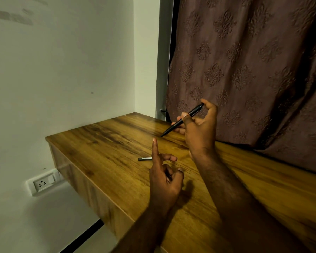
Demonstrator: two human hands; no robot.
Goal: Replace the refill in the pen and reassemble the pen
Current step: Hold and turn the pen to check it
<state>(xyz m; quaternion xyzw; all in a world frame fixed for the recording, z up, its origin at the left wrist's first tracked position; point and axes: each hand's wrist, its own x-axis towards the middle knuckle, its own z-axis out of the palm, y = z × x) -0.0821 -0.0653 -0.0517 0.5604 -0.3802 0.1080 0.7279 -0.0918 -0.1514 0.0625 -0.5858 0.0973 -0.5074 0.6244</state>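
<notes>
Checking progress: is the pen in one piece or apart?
In one piece: the pen, held by the right hand, shows tip, barrel and clicker joined.

Two bare forearms enter from bottom edge, no sleeves, no watch, no bands or rings visible. Both arms w/ fine dark hair along the forearm, denser toward the wrist. Left hand [164, 181]: slim fingers, short trimmed nails, knuckle creases visible; lighting dim so finer detail is lost. Right hand [199, 132]: broader view of its back, tendon lines & wrist bone show, thumbnail short w/ pale tip. No gloves, no tape, no marks or tattoos that can be made out. Upper arms & rest of body out of frame.
</notes>
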